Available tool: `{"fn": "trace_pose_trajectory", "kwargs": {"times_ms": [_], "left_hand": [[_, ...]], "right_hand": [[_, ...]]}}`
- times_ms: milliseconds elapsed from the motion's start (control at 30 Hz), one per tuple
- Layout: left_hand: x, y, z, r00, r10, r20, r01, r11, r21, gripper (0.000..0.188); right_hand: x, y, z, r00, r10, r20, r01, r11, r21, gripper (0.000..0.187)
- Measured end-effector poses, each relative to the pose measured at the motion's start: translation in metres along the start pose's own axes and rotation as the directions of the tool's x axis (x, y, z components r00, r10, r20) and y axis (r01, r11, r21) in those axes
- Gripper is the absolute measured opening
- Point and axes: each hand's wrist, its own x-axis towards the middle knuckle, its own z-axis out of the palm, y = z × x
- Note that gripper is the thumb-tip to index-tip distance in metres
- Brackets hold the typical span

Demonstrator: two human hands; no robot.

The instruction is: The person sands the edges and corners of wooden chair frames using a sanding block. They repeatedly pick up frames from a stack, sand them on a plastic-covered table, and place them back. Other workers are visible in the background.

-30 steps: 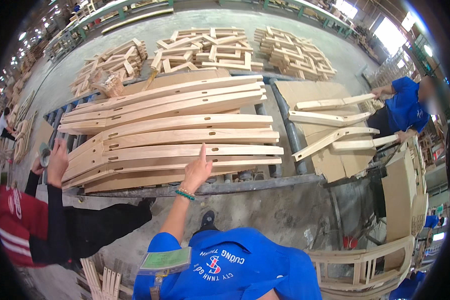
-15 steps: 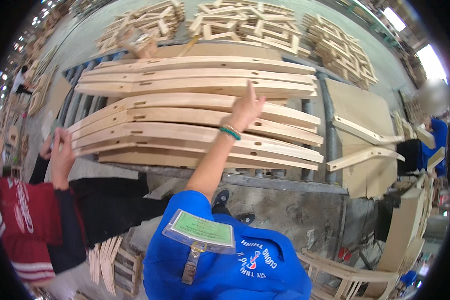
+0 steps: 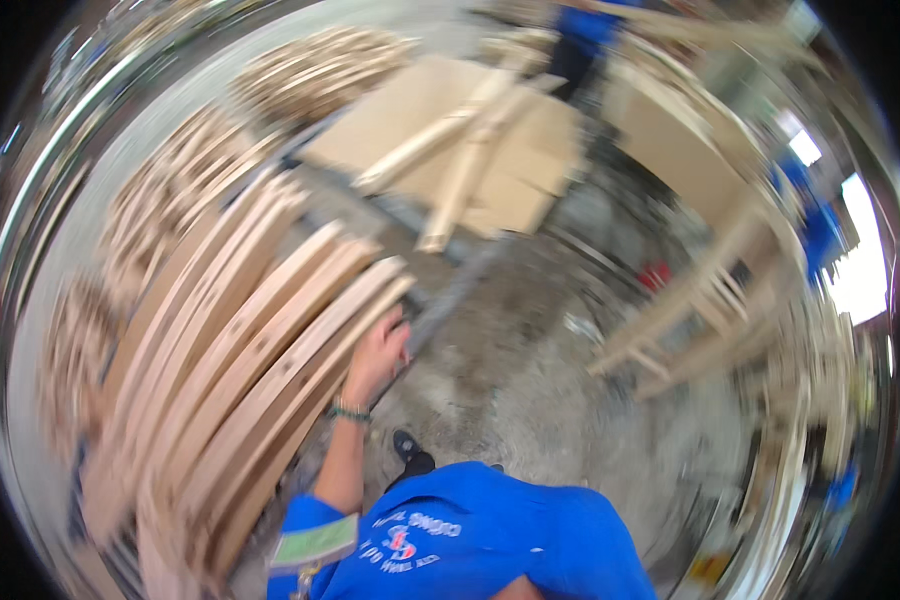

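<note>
My left hand (image 3: 375, 355), with a green band at the wrist, hovers by the right-hand ends of several long, curved pale wooden rails (image 3: 260, 340). Its fingers are loosely bent and apart, blurred by motion, and I see nothing held in them. The rails lie side by side in two groups and have small slots cut in them. Whether the hand touches the nearest rail, I cannot tell. My right hand is out of view.
Beyond the rails, two angled wooden pieces (image 3: 455, 195) lie on a cardboard sheet (image 3: 530, 165). Stacked wooden frames (image 3: 320, 70) stand on the floor at the far left. A wooden frame assembly (image 3: 705, 310) is on the right, over concrete floor (image 3: 530, 350).
The view has swung to the right, so the rails now sit at the left. My left hand has come off the rails to their near right ends. The co-worker in red has left view.
</note>
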Motion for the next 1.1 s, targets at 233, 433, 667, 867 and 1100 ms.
{"fn": "trace_pose_trajectory", "kwargs": {"times_ms": [233, 433, 667, 867, 1100], "left_hand": [[-0.082, -0.087, 0.225, 0.461, -0.220, 0.860, -0.547, 0.693, 0.471, 0.063], [-0.137, -0.077, 0.327, 0.350, -0.330, 0.877, -0.668, 0.568, 0.481, 0.068], [-0.154, -0.068, 0.448, 0.365, -0.429, 0.826, -0.773, 0.355, 0.526, 0.066], [-0.173, -0.065, 0.571, 0.252, -0.470, 0.846, -0.871, 0.271, 0.410, 0.067], [-0.189, -0.106, 0.759, -0.026, -0.531, 0.847, -0.915, 0.355, 0.194, 0.069]], "right_hand": [[-0.140, 0.233, 0.084, 0.809, 0.587, -0.005, -0.560, 0.775, 0.293, 0.041], [-0.216, 0.333, 0.178, 0.587, 0.786, 0.192, -0.765, 0.461, 0.450, 0.041], [-0.197, 0.399, 0.150, 0.670, 0.725, 0.159, -0.727, 0.598, 0.339, 0.032], [-0.139, 0.398, 0.049, 0.604, 0.779, 0.168, -0.445, 0.155, 0.882, 0.036], [-0.153, 0.513, 0.031, 0.346, 0.903, -0.255, -0.065, 0.295, 0.953, 0.029]]}}
